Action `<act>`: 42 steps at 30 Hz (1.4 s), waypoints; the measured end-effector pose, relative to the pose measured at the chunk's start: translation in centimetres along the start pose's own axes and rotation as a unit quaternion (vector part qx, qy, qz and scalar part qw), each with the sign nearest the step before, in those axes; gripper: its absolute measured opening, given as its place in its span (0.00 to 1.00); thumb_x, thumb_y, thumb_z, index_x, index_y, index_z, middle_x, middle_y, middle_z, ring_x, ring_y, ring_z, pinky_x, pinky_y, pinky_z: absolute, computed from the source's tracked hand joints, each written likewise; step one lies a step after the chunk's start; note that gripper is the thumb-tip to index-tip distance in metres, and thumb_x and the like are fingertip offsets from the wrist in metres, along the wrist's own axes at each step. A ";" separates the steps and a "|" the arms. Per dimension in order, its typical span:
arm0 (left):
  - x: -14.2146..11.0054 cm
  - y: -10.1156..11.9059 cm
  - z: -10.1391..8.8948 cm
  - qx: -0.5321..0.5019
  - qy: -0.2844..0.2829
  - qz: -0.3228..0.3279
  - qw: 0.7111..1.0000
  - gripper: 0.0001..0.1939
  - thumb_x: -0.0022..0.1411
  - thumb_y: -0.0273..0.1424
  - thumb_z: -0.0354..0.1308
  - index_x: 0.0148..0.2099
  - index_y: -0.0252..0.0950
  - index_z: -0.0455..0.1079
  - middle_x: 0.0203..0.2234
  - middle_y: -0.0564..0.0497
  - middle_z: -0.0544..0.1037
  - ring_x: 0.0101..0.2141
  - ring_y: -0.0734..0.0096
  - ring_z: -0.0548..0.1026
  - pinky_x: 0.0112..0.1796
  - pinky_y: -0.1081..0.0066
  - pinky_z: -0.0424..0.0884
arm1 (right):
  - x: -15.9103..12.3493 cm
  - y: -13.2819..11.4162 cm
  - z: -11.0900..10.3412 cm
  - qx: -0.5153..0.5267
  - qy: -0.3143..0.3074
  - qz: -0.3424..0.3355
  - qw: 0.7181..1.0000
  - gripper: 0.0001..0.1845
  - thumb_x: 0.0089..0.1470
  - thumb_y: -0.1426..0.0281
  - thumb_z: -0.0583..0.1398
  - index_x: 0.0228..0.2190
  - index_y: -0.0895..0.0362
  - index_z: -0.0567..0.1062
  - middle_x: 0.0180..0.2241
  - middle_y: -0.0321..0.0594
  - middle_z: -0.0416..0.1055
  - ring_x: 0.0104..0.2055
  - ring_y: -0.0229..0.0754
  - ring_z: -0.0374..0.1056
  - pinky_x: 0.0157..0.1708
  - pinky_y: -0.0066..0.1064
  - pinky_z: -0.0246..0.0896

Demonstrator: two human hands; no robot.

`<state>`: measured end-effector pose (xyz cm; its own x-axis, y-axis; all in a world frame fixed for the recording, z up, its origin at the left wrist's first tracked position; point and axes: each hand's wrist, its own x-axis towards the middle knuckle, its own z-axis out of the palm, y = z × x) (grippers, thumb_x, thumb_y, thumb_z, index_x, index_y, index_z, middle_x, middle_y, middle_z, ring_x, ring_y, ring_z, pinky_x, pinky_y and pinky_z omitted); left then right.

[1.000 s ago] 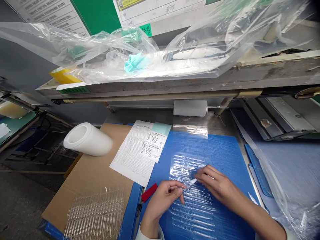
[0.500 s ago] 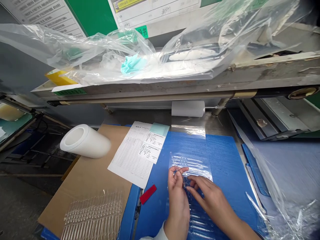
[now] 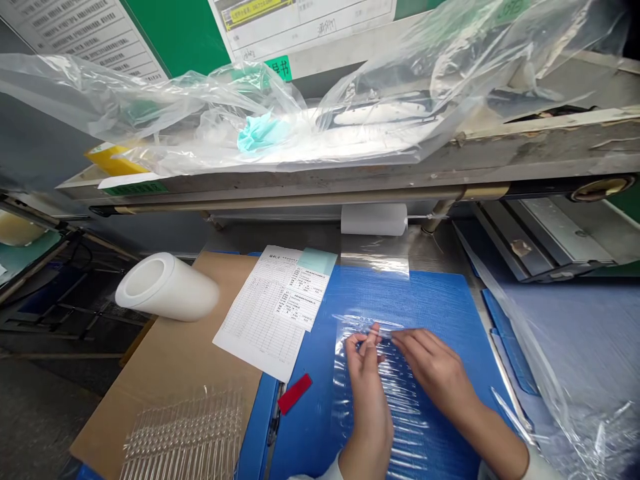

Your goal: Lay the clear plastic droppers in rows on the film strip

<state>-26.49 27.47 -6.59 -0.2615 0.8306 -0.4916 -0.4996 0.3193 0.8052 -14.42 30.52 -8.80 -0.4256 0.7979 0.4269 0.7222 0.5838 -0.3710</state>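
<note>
Lying flat on a blue corrugated plastic board [image 3: 440, 313], low and right of centre: one clear blister sheet [image 3: 400, 427]. Its upper edge is pinched by the closed fingertips [image 3: 373, 340] of the left hand [image 3: 365, 393]; anything smaller held there is hidden by the fingers. The right hand [image 3: 435, 367] is held just beside it, fingers extended and together; contact with the sheet cannot be told. Placed left of the board: a red strip [image 3: 295, 393], a printed form [image 3: 263, 313], a cardboard sheet [image 3: 165, 367], a white tube [image 3: 167, 287] and clear formed trays [image 3: 185, 433], cut off by the lower edge. Along the top, a ledge [image 3: 300, 190] is overlaid with plastic film [image 3: 150, 100], a teal cloth [image 3: 260, 132] being blurred behind it.
</note>
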 end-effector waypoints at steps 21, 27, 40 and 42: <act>4.3 -1.1 -3.0 0.606 -0.109 0.356 0.703 0.20 0.64 0.27 0.46 0.58 0.33 0.62 0.58 0.41 0.63 0.58 0.52 0.60 0.55 0.43 0.54 | 1.7 4.0 2.2 -0.079 -0.060 0.031 0.995 0.08 0.59 0.74 0.54 0.33 0.59 0.74 0.30 0.38 0.71 0.33 0.41 0.65 0.34 0.34 0.61; 5.6 -2.3 -3.6 0.728 -0.095 0.378 0.564 0.23 0.66 0.32 0.44 0.61 0.29 0.57 0.59 0.39 0.59 0.58 0.52 0.60 0.55 0.42 0.53 | 1.8 0.7 -1.5 -0.072 -0.066 0.116 0.988 0.07 0.57 0.73 0.57 0.38 0.57 0.73 0.37 0.42 0.72 0.38 0.44 0.66 0.39 0.36 0.62; 5.1 -1.8 -2.7 0.746 -0.091 0.336 0.568 0.26 0.65 0.32 0.43 0.62 0.25 0.53 0.61 0.38 0.56 0.61 0.52 0.53 0.57 0.40 0.44 | -15.8 2.9 -13.6 -0.121 -0.015 0.443 0.888 0.14 0.57 0.61 0.49 0.25 0.55 0.67 0.24 0.41 0.71 0.24 0.46 0.68 0.22 0.33 0.56; 4.8 -1.6 -2.7 0.730 -0.096 0.332 0.589 0.26 0.65 0.32 0.44 0.63 0.26 0.52 0.61 0.37 0.56 0.62 0.50 0.51 0.57 0.39 0.41 | -16.1 3.8 -13.0 -0.119 -0.026 0.469 0.875 0.12 0.54 0.62 0.53 0.24 0.55 0.67 0.24 0.39 0.70 0.25 0.45 0.68 0.24 0.32 0.55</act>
<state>-29.14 29.70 -11.11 0.1699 0.9851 0.0271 0.9405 -0.1704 0.2939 2.23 17.96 -6.36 0.3951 0.9185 -0.0131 0.8573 -0.3738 -0.3541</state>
